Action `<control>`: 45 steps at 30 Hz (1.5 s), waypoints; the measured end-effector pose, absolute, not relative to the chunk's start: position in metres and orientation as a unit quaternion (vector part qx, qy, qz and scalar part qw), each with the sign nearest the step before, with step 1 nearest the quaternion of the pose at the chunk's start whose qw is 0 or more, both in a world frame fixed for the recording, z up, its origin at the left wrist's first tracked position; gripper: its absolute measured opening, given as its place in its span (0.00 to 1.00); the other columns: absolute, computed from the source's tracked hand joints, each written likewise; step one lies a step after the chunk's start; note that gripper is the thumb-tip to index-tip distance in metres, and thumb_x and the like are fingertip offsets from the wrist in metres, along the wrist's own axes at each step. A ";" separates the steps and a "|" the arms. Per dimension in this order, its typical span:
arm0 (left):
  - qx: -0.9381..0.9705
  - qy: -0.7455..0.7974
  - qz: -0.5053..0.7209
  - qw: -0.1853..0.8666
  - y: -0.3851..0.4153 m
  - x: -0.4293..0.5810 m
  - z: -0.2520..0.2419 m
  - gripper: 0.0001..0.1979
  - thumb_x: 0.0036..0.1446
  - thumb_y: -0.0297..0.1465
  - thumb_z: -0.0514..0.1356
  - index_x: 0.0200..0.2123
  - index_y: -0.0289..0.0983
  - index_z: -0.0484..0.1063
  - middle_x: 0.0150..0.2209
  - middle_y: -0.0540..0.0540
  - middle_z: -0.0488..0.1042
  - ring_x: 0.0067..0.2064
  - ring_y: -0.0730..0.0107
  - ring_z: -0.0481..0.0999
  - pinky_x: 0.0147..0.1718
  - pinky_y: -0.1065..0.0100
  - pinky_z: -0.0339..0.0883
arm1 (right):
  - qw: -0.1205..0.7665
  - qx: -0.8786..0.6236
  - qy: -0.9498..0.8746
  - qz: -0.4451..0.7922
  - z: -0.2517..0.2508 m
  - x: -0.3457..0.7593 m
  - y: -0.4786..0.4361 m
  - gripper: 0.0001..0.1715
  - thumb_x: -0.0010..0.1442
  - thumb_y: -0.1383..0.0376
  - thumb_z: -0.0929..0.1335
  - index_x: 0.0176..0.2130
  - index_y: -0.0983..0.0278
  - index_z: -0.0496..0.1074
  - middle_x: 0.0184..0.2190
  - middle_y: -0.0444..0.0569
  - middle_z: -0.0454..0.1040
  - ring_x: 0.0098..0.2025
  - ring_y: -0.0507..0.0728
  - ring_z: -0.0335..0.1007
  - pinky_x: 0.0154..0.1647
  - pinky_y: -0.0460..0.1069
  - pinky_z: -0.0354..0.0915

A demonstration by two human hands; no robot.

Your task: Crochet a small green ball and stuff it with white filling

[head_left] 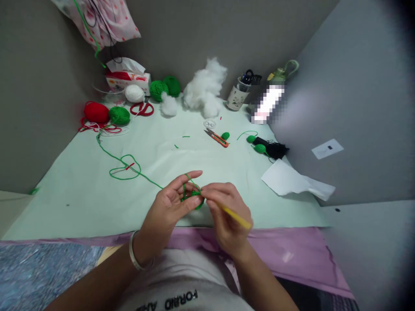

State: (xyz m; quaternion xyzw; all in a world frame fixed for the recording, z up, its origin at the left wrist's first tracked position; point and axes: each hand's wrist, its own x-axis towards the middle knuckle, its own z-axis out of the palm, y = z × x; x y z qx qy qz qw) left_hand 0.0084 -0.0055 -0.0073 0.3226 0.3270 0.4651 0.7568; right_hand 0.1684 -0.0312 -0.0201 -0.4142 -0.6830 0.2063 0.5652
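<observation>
My left hand (pixel 171 203) pinches a small green crocheted piece (pixel 194 199), with green yarn looped over its index finger. My right hand (pixel 227 216) is closed round a yellow crochet hook (pixel 236 217) whose tip goes into the green piece. Both hands hover just above the near edge of the pale green table (pixel 81 198). A green yarn strand (pixel 125 166) trails from the piece across the table to a green yarn ball (pixel 119 115) at the far left.
A red yarn ball (pixel 96 112), white ball (pixel 134 93), two more green balls (pixel 164 88), stuffing (pixel 205 88), red scissors (pixel 142 109), orange snips (pixel 216 137), small green pieces (pixel 259 147), white paper (pixel 293 180) and a tool cup (pixel 240 93) lie beyond. Grey walls enclose the table.
</observation>
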 end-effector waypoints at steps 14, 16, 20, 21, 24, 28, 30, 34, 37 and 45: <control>0.302 0.292 0.432 0.798 -0.003 0.009 -0.006 0.15 0.58 0.29 0.72 0.50 0.43 0.84 0.42 0.47 0.81 0.44 0.69 0.76 0.47 0.69 0.68 | 0.653 -0.391 -0.499 0.414 -0.018 0.164 -0.023 0.09 0.71 0.62 0.71 0.41 0.55 0.84 0.38 0.49 0.82 0.41 0.57 0.77 0.38 0.51 0.73; 0.328 0.304 0.429 0.785 -0.004 0.008 -0.005 0.16 0.60 0.31 0.71 0.52 0.43 0.83 0.43 0.46 0.81 0.45 0.66 0.76 0.48 0.66 0.67 | 0.654 -0.395 -0.477 0.435 -0.019 0.166 -0.024 0.09 0.71 0.62 0.71 0.41 0.56 0.84 0.37 0.48 0.82 0.36 0.55 0.75 0.37 0.50 0.72; 0.354 0.339 0.427 0.760 -0.004 0.003 -0.002 0.16 0.59 0.32 0.70 0.51 0.40 0.82 0.42 0.45 0.78 0.46 0.62 0.74 0.49 0.64 0.65 | 0.657 -0.389 -0.418 0.491 -0.016 0.170 -0.021 0.09 0.69 0.59 0.72 0.38 0.59 0.83 0.35 0.47 0.81 0.31 0.53 0.73 0.34 0.49 0.70; 0.358 0.349 0.429 0.753 -0.004 0.002 -0.002 0.16 0.59 0.32 0.71 0.50 0.40 0.83 0.41 0.46 0.78 0.46 0.63 0.73 0.48 0.65 0.65 | 0.657 -0.386 -0.412 0.500 -0.014 0.170 -0.020 0.10 0.69 0.58 0.72 0.38 0.59 0.83 0.34 0.47 0.82 0.30 0.52 0.73 0.33 0.49 0.70; 0.374 0.361 0.433 0.736 -0.003 -0.001 -0.002 0.14 0.58 0.31 0.71 0.48 0.42 0.83 0.39 0.47 0.76 0.43 0.65 0.71 0.44 0.67 0.65 | 0.658 -0.372 -0.407 0.513 -0.011 0.170 -0.018 0.11 0.69 0.58 0.72 0.36 0.60 0.82 0.33 0.48 0.82 0.30 0.52 0.73 0.33 0.48 0.70; 0.412 0.371 0.439 0.707 -0.003 -0.003 -0.004 0.13 0.59 0.31 0.71 0.48 0.43 0.83 0.38 0.48 0.76 0.44 0.66 0.72 0.44 0.68 0.66 | 0.653 -0.369 -0.440 0.493 -0.012 0.171 -0.021 0.11 0.72 0.60 0.70 0.38 0.60 0.80 0.35 0.48 0.82 0.32 0.53 0.74 0.34 0.49 0.71; 0.433 0.386 0.442 0.684 -0.004 -0.003 -0.004 0.13 0.59 0.30 0.71 0.47 0.43 0.83 0.37 0.48 0.75 0.43 0.65 0.72 0.44 0.68 0.67 | 0.643 -0.385 -0.482 0.453 -0.012 0.172 -0.024 0.11 0.73 0.62 0.68 0.40 0.59 0.80 0.37 0.49 0.82 0.34 0.54 0.75 0.36 0.51 0.72; 0.468 0.421 0.443 0.639 -0.004 -0.001 -0.002 0.14 0.57 0.27 0.70 0.47 0.42 0.83 0.36 0.49 0.75 0.41 0.65 0.73 0.44 0.66 0.68 | 0.601 -0.404 -0.603 0.334 -0.010 0.175 -0.030 0.12 0.74 0.67 0.66 0.43 0.58 0.81 0.38 0.49 0.82 0.40 0.58 0.77 0.42 0.55 0.72; 0.495 0.440 0.449 0.600 -0.005 0.000 -0.002 0.15 0.57 0.26 0.69 0.47 0.44 0.84 0.37 0.49 0.76 0.41 0.67 0.74 0.46 0.67 0.67 | 0.581 -0.394 -0.653 0.284 -0.007 0.176 -0.033 0.13 0.73 0.69 0.66 0.46 0.57 0.80 0.39 0.49 0.83 0.43 0.60 0.78 0.45 0.57 0.72; 0.465 0.399 0.455 0.646 -0.006 -0.003 -0.002 0.16 0.57 0.28 0.72 0.49 0.44 0.84 0.36 0.50 0.76 0.41 0.69 0.74 0.44 0.70 0.69 | 0.647 -0.385 -0.561 0.344 -0.010 0.171 -0.032 0.13 0.74 0.66 0.65 0.43 0.57 0.81 0.37 0.49 0.81 0.37 0.57 0.75 0.34 0.52 0.70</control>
